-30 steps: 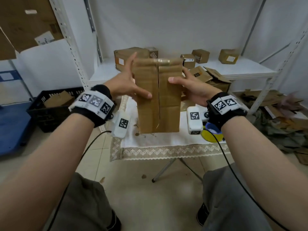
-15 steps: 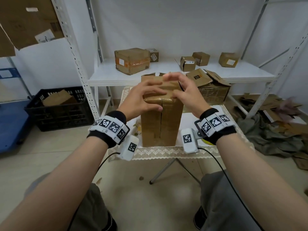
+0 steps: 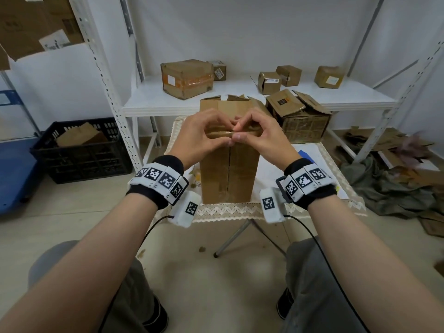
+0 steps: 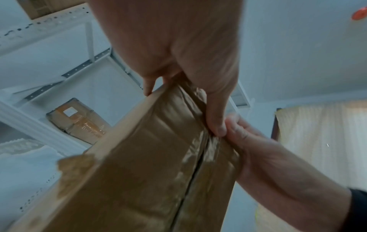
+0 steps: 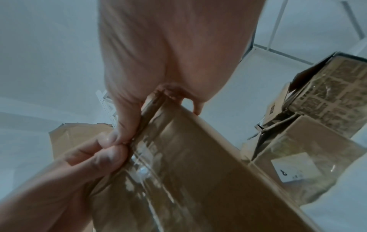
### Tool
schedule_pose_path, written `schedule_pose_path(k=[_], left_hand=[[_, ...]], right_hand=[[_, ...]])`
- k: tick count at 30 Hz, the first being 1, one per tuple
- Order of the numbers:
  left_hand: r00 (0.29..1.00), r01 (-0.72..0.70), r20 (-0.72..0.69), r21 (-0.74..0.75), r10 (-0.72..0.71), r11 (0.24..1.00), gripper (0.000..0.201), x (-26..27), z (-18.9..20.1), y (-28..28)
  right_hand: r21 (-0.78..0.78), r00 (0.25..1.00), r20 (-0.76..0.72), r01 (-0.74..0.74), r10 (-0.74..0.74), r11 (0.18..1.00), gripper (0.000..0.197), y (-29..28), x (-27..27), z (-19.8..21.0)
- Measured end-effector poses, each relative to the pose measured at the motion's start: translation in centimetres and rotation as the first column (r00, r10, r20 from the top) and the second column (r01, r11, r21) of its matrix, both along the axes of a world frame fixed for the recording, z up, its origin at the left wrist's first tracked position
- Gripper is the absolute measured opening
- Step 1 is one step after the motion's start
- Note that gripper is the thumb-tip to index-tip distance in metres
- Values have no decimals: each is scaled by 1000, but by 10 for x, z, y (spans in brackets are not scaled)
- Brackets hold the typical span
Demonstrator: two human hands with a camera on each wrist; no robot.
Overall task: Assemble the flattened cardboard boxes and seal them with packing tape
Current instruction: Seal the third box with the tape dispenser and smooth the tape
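A tall brown cardboard box (image 3: 228,174) stands upright on the small cloth-covered table (image 3: 319,186), its centre seam facing me. Glossy brown tape (image 3: 221,133) runs along the top front edge. My left hand (image 3: 216,131) and right hand (image 3: 249,131) both grip that edge, fingers curled over the top and thumbs on the front face, thumb tips meeting at the seam. The left wrist view shows my left hand (image 4: 188,78) pinching the taped edge of the box (image 4: 139,172). In the right wrist view my right hand (image 5: 158,78) pinches the same box (image 5: 198,172) edge.
An opened, printed box (image 3: 302,118) sits behind the tall one at the right. The white shelf (image 3: 149,102) holds several small boxes. A black crate (image 3: 79,150) stands on the floor at left, and cardboard scraps (image 3: 396,179) are piled at right.
The box, held up in the air a second ago, now stands on the table. Both hands moved from its sides to the top front edge and closed in at the seam.
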State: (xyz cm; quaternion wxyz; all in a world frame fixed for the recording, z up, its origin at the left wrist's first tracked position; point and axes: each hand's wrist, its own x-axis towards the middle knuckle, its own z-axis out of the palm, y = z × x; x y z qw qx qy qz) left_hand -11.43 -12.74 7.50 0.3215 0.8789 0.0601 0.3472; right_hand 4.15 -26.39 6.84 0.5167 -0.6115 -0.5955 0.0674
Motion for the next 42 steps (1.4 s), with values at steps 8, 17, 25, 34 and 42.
schedule_pose_path(k=[8,17,25,34,42], left_hand=[[997,-19,77,-29,22,999,13,1,-10,-2],[996,-82,39,75,79,994,14,1,-12,-1],[995,-88,52,84,84,993,24,6,-12,5],[993,-100,75,79,94,992,22,10,-15,7],[993,-85,86,31,82,996,18,12,-16,6]], right_hand=[[109,995,-1,95,-96,989,15,1,-5,-12],[246,887,-377,373,-267,894,100,2,-41,-70],[-103,791,-522,313,-320,944,146,5,-46,-140],[-341,854,-303,317,-422,885,148,0,-29,-156],[-414,863,-192,361,-468,836,128,-5,-32,-152]])
